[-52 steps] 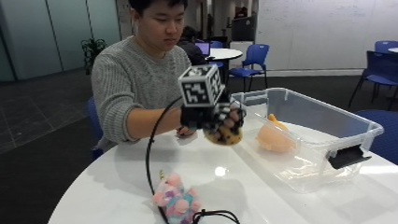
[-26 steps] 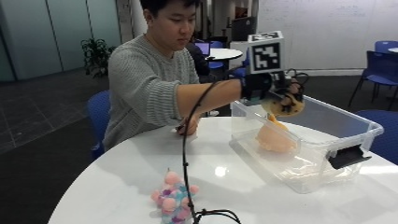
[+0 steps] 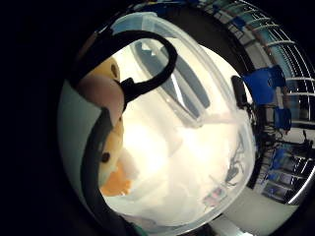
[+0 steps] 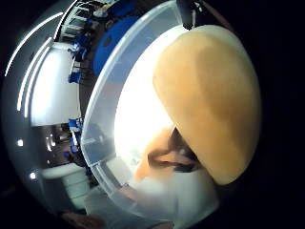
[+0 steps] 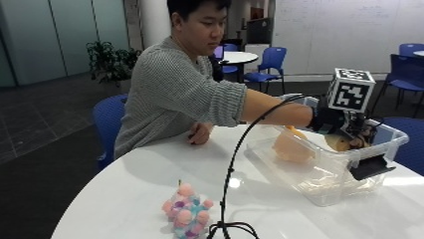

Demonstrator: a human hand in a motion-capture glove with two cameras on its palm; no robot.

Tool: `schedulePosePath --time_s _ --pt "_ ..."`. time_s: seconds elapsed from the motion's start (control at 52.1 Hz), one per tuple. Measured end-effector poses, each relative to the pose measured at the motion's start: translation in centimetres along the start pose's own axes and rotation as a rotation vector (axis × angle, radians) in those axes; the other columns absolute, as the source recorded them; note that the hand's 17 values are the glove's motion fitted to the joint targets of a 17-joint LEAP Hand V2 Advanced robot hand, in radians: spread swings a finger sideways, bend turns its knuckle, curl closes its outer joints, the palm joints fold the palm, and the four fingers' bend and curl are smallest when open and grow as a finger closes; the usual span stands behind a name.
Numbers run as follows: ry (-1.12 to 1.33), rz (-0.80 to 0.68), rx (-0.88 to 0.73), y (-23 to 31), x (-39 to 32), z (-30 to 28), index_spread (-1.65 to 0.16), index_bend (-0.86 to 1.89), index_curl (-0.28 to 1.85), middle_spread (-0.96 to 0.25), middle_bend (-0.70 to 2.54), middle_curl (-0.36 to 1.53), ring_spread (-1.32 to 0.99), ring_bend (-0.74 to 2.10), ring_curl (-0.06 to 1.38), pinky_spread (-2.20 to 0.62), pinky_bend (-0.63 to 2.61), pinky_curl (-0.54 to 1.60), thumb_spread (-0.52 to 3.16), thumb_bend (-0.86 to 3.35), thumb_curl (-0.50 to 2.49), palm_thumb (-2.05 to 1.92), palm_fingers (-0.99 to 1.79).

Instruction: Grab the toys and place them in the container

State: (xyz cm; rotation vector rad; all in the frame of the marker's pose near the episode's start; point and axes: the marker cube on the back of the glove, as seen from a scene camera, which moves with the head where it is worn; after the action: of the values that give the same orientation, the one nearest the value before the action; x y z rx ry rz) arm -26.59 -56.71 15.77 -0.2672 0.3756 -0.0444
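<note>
Right hand, gloved: reaching into clear plastic container at bench's far right edge; fingers curled round tan plush toy, toy inside container w/ orange toy. Pom-pom toy: near edge of bench. No legible labels.

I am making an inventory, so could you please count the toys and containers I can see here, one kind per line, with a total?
Brown plush toy, held by the gloved right hand inside the container: 1
Peach-coloured soft toy, lying in the container: 1
Pastel pom-pom toy, on the white table: 1
Clear plastic container: 1
Total: 4
</note>
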Motion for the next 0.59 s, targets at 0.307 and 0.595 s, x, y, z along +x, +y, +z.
schedulePosePath --time_s 0.307,0.595 --pt "0.018 0.001 -0.144 0.5 0.1 1.2 -0.37 0.15 0.48 -0.23 0.18 0.53 -0.32 0.48 0.51 -0.14 1.34 0.39 1.41 -0.04 0.56 0.26 -0.12" --pt "-0.013 -0.021 -0.115 2.0 -0.4 -0.5 -0.35 0.09 0.35 -0.17 0.09 0.36 -0.17 0.33 0.44 -0.02 1.39 0.39 1.23 -0.03 0.43 0.06 -0.23"
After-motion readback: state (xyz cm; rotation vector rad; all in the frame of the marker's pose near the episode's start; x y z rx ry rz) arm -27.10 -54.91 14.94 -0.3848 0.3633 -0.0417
